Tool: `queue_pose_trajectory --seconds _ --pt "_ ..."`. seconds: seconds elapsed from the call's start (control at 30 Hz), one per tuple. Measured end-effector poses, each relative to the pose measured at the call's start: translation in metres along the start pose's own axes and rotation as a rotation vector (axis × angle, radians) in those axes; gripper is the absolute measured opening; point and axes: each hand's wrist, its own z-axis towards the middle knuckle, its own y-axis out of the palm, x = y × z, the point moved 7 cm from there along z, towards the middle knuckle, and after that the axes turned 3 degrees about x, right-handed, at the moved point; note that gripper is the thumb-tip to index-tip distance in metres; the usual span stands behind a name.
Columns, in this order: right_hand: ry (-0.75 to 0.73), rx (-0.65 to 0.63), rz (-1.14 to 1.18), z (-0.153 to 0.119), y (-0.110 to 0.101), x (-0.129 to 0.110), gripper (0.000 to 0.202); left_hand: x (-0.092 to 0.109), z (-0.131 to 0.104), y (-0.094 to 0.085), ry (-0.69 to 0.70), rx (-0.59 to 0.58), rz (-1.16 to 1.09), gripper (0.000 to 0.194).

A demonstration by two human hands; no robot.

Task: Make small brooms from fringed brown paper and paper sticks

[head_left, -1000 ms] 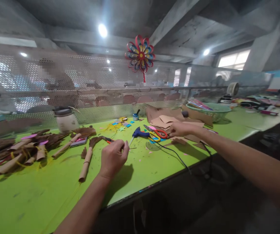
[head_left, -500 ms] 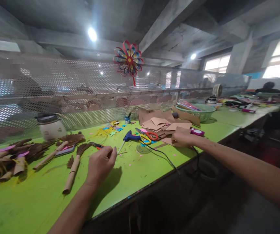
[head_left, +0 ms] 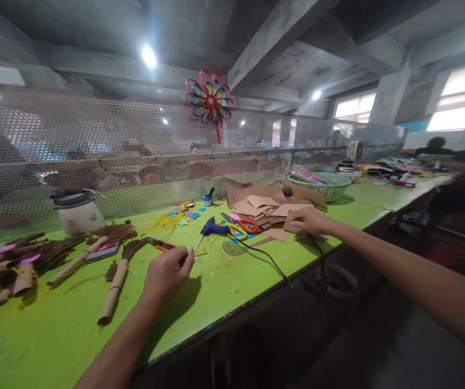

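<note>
My left hand (head_left: 169, 272) is above the green table, fingers curled and thumb pressed to them; whatever they hold, if anything, is hidden. Just past its thumb lies a blue glue gun (head_left: 215, 227) with a thin whitish stick (head_left: 197, 241) pointing toward the hand. At the right, my right hand (head_left: 312, 222) pinches the edge of a piece of brown paper (head_left: 291, 222) beside a heap of brown paper sheets (head_left: 258, 205). Scissors with red and yellow handles (head_left: 238, 233) lie between the glue gun and the heap. Orange-handled pliers (head_left: 163, 247) lie behind my left hand.
Rolled brown paper tubes with fringed ends (head_left: 114, 292) lie at the left, before a white jar (head_left: 79, 215). A green basket (head_left: 329, 187) stands behind the paper. A black cord (head_left: 273, 262) hangs over the table edge (head_left: 232, 314). A perforated screen (head_left: 135, 162) runs along the back.
My right hand has shifted slightly back to the right, and more of the brown paper piece shows at its fingers. My left hand stays nearly still. The whole view has swung a little.
</note>
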Motion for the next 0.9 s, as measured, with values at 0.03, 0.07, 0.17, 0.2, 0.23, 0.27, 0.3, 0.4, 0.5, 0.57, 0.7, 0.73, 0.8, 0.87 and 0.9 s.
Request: queue_pose_trajectory --seconds 0.03,0.07,0.17,0.2,0.23,0.27,0.3,0.4,0.5,0.57,0.7,0.73,0.8,0.87,0.9 --pt "0.024 0.025 -0.012 0.0 -0.006 0.007 0.028 0.001 0.0 0.003 0.004 -0.039 -0.011 0.034" --pt "0.048 0.043 -0.027 -0.001 -0.011 0.013 0.029 0.002 0.0 0.007 0.011 -0.081 -0.02 0.033" --pt "0.099 0.044 -0.081 -0.005 -0.02 0.026 0.027 0.007 -0.002 0.017 0.041 -0.196 -0.034 0.032" --pt "0.098 0.018 -0.096 -0.007 -0.02 0.027 0.026 0.008 -0.003 0.02 0.055 -0.224 -0.031 0.032" --pt "0.087 -0.019 -0.107 -0.01 -0.018 0.027 0.024 0.01 -0.004 0.022 0.071 -0.249 -0.026 0.032" --pt "0.073 -0.06 -0.115 -0.012 -0.014 0.026 0.023 0.011 -0.005 0.023 0.089 -0.271 -0.02 0.032" --pt "0.065 -0.098 -0.122 -0.014 -0.009 0.025 0.022 0.012 -0.006 0.025 0.105 -0.285 -0.009 0.032" --pt "0.081 -0.13 -0.143 -0.017 0.003 0.025 0.022 0.014 -0.007 0.026 0.139 -0.293 0.027 0.031" --pt "0.089 -0.099 -0.161 -0.012 0.01 0.026 0.022 0.013 -0.008 0.026 0.138 -0.293 0.043 0.03" --pt "0.083 -0.092 -0.178 -0.008 0.013 0.026 0.024 0.013 -0.008 0.027 0.125 -0.299 0.039 0.03" --pt "0.029 -0.073 -0.178 -0.002 0.017 0.009 0.029 0.015 -0.009 0.028 0.129 -0.318 0.007 0.029" --pt "0.012 -0.061 -0.179 0.0 0.018 0.001 0.03 0.015 -0.009 0.029 0.138 -0.324 -0.003 0.03" --pt "0.014 -0.035 -0.21 0.004 0.022 -0.017 0.03 0.016 -0.01 0.031 0.153 -0.335 -0.009 0.03" --pt "0.015 -0.035 -0.257 0.01 0.03 -0.037 0.029 0.015 -0.01 0.031 0.158 -0.336 -0.004 0.031" --pt "0.007 -0.054 -0.26 0.013 0.036 -0.046 0.03 0.015 -0.01 0.031 0.156 -0.336 0.0 0.031"
